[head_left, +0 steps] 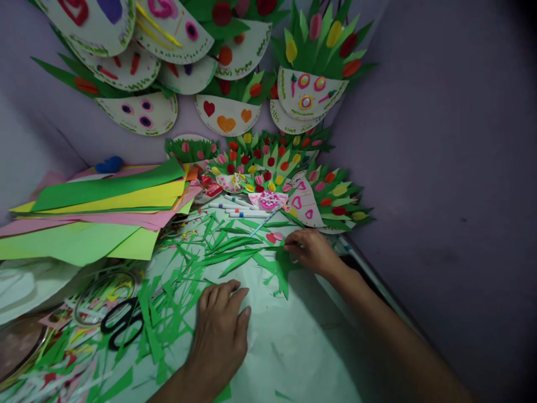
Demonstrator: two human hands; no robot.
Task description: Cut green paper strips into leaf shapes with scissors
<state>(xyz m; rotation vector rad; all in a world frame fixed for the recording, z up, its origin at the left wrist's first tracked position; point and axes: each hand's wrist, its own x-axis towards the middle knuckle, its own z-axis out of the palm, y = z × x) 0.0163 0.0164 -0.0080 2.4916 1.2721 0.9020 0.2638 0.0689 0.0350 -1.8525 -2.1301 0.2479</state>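
Observation:
My left hand (220, 324) lies palm down on the pale table covering, fingers spread and holding nothing, beside loose green paper strips. Further forward and to the right, my right hand (309, 250) has its thumb and fingers pinched at the end of a green paper leaf (271, 248). Several more cut green leaves (232, 244) lie fanned out left of it. Beneath the pinched fingers is a jagged green paper piece (282, 275). A red paper heart and a pink paper oval (278, 237) sit just beyond the fingertips.
Black-handled scissors (121, 323) rest among paper scraps (163, 305) at left. Coloured paper sheets (100, 193) are stacked behind them. Markers (247, 214) and a pink container of cotton swabs (268, 200) stand ahead. Decorated half-plates (312, 92) hang on the wall; a wall (453, 184) bounds the right.

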